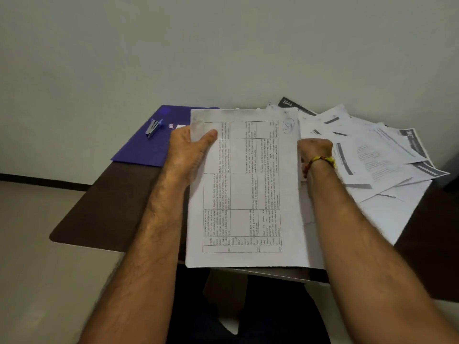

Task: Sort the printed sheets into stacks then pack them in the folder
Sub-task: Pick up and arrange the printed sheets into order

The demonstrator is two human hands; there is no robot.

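A stack of printed sheets [243, 189], its top page a table turned sideways, is held over the middle of the dark table. My left hand [188, 155] grips the stack's left edge, thumb on top of the page. My right hand [314, 151] is at the stack's right edge, its fingers hidden behind the paper. A blue folder [141, 147] lies flat at the far left of the table. A loose spread of printed sheets [377, 155] fans out on the right side.
A small stapler [152, 127] rests on the folder. The dark brown table [104, 214] stands against a plain wall; its rounded left corner and near edge are close to my body. My lap shows below the stack.
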